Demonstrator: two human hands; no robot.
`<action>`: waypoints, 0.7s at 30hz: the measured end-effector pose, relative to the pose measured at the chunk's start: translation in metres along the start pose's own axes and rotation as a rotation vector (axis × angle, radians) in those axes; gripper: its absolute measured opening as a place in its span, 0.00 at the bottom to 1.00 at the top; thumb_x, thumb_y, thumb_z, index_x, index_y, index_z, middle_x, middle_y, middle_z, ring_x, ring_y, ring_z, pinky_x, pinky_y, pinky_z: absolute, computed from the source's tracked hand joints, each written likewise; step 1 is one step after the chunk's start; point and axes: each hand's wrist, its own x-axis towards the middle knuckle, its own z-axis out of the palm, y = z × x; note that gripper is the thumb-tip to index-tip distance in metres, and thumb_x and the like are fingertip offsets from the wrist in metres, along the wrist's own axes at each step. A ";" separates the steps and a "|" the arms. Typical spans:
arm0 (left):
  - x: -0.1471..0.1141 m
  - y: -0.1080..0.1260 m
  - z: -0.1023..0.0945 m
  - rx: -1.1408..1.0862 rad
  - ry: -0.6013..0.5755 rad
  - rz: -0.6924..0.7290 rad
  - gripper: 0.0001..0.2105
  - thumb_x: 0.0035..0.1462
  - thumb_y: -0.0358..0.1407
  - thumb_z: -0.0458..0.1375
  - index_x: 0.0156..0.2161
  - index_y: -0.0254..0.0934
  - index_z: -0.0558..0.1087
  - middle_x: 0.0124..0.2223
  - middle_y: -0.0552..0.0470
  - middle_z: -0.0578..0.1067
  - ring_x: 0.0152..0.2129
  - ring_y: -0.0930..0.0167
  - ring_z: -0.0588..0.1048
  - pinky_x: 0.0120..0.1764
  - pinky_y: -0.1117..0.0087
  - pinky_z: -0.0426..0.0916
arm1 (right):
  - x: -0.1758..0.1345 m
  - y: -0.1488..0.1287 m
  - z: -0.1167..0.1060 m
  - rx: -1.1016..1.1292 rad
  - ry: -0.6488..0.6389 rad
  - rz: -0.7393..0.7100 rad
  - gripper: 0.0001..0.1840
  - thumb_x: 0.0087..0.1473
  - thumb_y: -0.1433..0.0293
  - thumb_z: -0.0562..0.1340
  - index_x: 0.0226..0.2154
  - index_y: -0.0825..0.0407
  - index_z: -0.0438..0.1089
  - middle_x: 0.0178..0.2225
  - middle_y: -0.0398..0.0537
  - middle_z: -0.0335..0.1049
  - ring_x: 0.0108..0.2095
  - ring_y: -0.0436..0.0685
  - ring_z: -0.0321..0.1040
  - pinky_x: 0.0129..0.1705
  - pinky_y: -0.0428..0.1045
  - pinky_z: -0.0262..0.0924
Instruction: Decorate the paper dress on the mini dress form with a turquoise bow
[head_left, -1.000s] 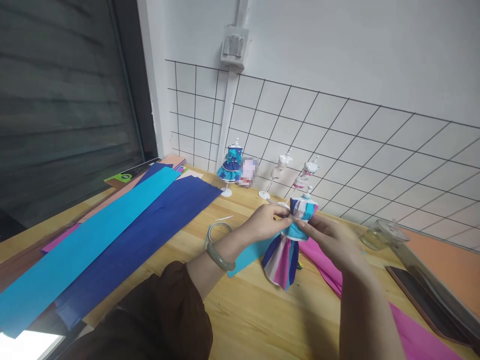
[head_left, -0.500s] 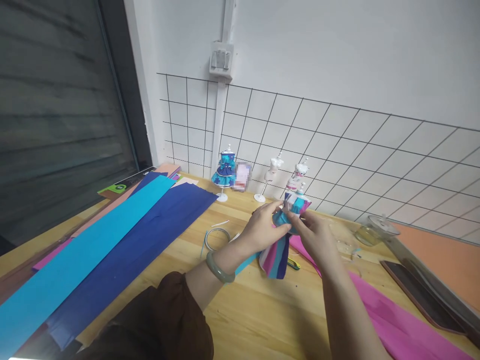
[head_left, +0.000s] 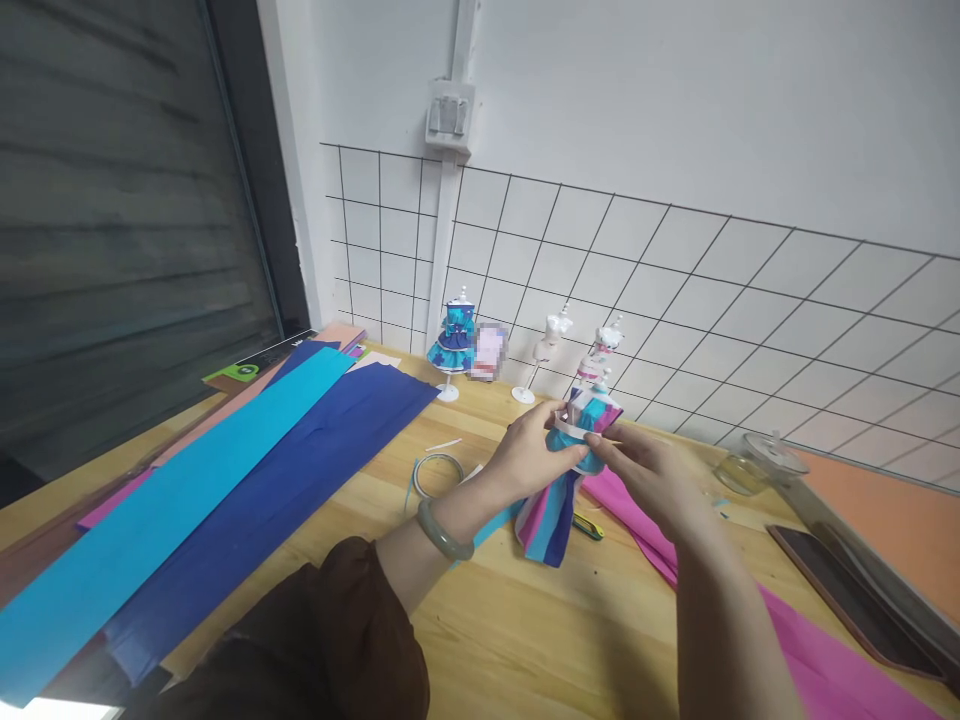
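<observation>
A miniature dress form (head_left: 602, 382) wears a small striped dress (head_left: 553, 515) in turquoise, pink, white and dark blue. A narrow white strip (head_left: 576, 430) crosses the dress at its waist. My left hand (head_left: 529, 452) is closed around the dress's left side, its thumb lying across the turquoise part below the strip. At the right side, my right hand (head_left: 646, 468) pinches the strip's end against the waist with thumb and fingers. The far side of the dress and some fingertips are hidden.
Turquoise paper (head_left: 202, 490) and dark blue paper (head_left: 300, 500) lie left; pink paper (head_left: 817, 650) lies right. Behind stand a dressed form (head_left: 454, 340) and bare form (head_left: 551, 345). Nearby are a tape roll (head_left: 417, 478), yellow-green cutter (head_left: 589, 527), glass jar (head_left: 742, 470) and phone (head_left: 847, 590).
The white strip now shows across the front of the dress's waist. My right hand has shifted slightly right and down, while my left keeps its hold.
</observation>
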 end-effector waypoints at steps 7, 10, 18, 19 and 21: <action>0.002 -0.011 0.005 -0.154 -0.035 -0.040 0.28 0.47 0.35 0.63 0.54 0.38 0.61 0.48 0.45 0.71 0.46 0.66 0.70 0.49 0.61 0.63 | -0.009 -0.015 -0.009 -0.078 0.068 0.085 0.21 0.45 0.50 0.62 0.28 0.52 0.74 0.29 0.48 0.76 0.32 0.58 0.71 0.33 0.47 0.63; 0.003 -0.015 0.006 -0.231 -0.042 -0.048 0.31 0.47 0.34 0.64 0.56 0.38 0.60 0.47 0.44 0.69 0.45 0.66 0.69 0.48 0.61 0.63 | -0.010 -0.010 -0.012 -0.059 0.089 0.105 0.22 0.42 0.49 0.64 0.27 0.52 0.74 0.28 0.49 0.75 0.30 0.57 0.70 0.32 0.48 0.63; 0.004 -0.014 0.002 -0.403 -0.118 -0.053 0.38 0.43 0.31 0.66 0.60 0.40 0.56 0.43 0.48 0.69 0.40 0.69 0.70 0.45 0.65 0.66 | -0.013 -0.007 -0.016 -0.044 0.086 0.105 0.21 0.41 0.49 0.65 0.25 0.51 0.74 0.26 0.47 0.73 0.29 0.55 0.66 0.31 0.48 0.59; 0.004 -0.014 0.002 -0.398 -0.121 -0.048 0.39 0.43 0.31 0.66 0.60 0.39 0.55 0.42 0.48 0.69 0.40 0.69 0.70 0.44 0.65 0.66 | -0.014 -0.007 -0.018 -0.034 0.087 0.115 0.21 0.41 0.50 0.65 0.25 0.51 0.74 0.26 0.47 0.74 0.29 0.55 0.66 0.31 0.48 0.59; 0.004 -0.015 0.002 -0.384 -0.116 -0.038 0.40 0.42 0.31 0.66 0.60 0.38 0.55 0.41 0.49 0.70 0.40 0.69 0.70 0.44 0.65 0.66 | -0.015 -0.006 -0.024 0.003 0.122 0.147 0.19 0.39 0.51 0.67 0.25 0.50 0.74 0.29 0.48 0.74 0.31 0.56 0.66 0.31 0.48 0.59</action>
